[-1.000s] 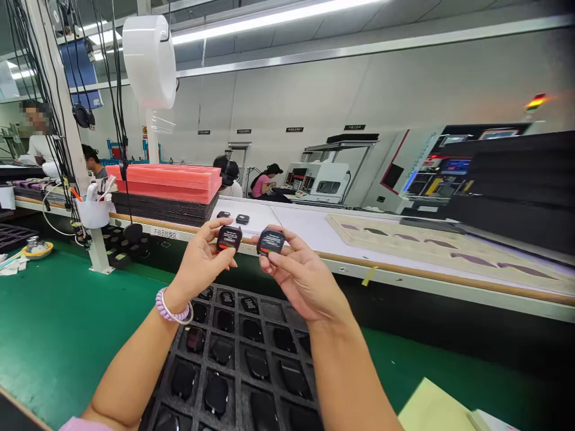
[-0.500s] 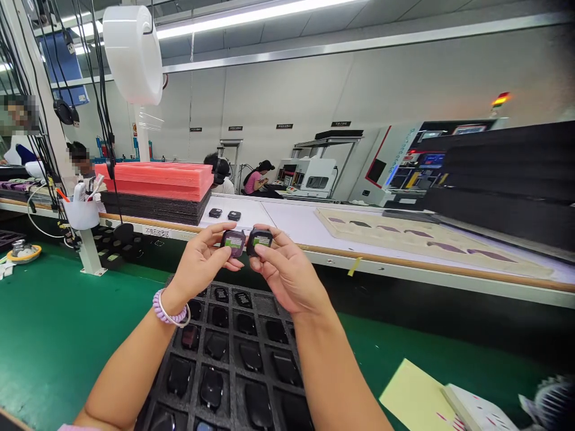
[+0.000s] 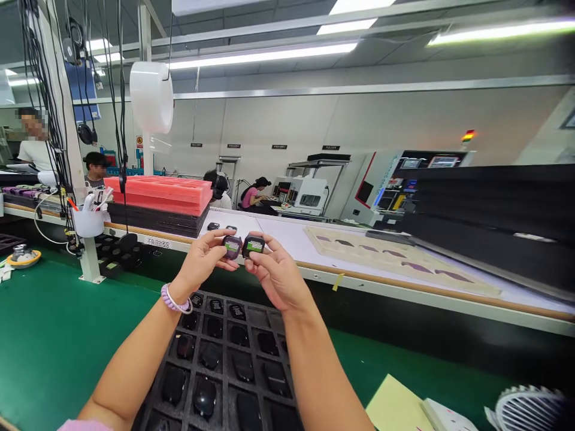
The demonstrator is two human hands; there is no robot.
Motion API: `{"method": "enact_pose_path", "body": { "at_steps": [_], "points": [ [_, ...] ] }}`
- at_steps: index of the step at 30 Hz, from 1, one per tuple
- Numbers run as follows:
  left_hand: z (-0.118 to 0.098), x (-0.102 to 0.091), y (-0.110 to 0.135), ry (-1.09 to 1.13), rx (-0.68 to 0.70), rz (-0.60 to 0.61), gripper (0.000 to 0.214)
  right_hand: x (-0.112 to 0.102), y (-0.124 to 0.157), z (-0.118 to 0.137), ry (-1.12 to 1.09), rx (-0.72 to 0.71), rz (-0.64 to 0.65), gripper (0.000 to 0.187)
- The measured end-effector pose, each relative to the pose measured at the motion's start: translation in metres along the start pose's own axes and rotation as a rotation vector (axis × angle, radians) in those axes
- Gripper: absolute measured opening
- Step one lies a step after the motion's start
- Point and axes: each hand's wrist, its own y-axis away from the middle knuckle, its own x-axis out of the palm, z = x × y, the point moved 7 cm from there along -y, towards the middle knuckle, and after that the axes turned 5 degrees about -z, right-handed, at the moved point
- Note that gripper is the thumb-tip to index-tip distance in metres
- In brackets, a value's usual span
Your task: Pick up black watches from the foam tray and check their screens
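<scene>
My left hand [image 3: 196, 266] pinches a small purple smartwatch body [image 3: 232, 245] between thumb and fingers, its lit screen facing me. Right beside it, my right hand [image 3: 279, 272] grips a black smartwatch body [image 3: 255, 243], also with a lit, partly green screen. The two are held level, nearly edge to edge; whether they touch I cannot tell. Below my hands lies a dark foam tray [image 3: 259, 317] with many compartments, most holding dark, rounded-square pieces. My right forearm covers part of its right side.
A raised white shelf [image 3: 281, 239] runs behind my hands, with two dark watch bodies [image 3: 214, 226], pink foam [image 3: 166, 193] and a beige tray [image 3: 381, 257]. Cables [image 3: 120, 108] hang at left near a white cup [image 3: 88, 222]. Yellow paper [image 3: 390, 401] lies at lower right.
The view has tilted upward, showing more ceiling. My right thumb has slid lower on the black smartwatch body, baring more of its screen. Both hands still hold the same pieces.
</scene>
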Motion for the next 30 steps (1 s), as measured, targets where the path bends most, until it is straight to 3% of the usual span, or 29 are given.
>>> {"method": "enact_pose_path", "body": {
  "at_steps": [9, 17, 26, 30],
  "points": [
    [-0.037, 0.017, -0.030, 0.013, 0.071, 0.051, 0.044, 0.004, -0.032, 0.040, -0.053, -0.053, 0.060, 0.058],
    [-0.057, 0.029, -0.037, 0.032, 0.139, 0.065, 0.047, 0.007, -0.041, 0.076, 0.017, -0.189, 0.126, 0.035],
    [-0.065, 0.034, -0.036, 0.070, 0.181, 0.109, 0.061, 0.008, -0.036, 0.085, 0.051, -0.214, 0.165, 0.035],
    [-0.066, 0.037, -0.033, 0.078, 0.197, 0.115, 0.067, 0.011, -0.029, 0.084, 0.059, -0.207, 0.194, 0.046]
  ]
}}
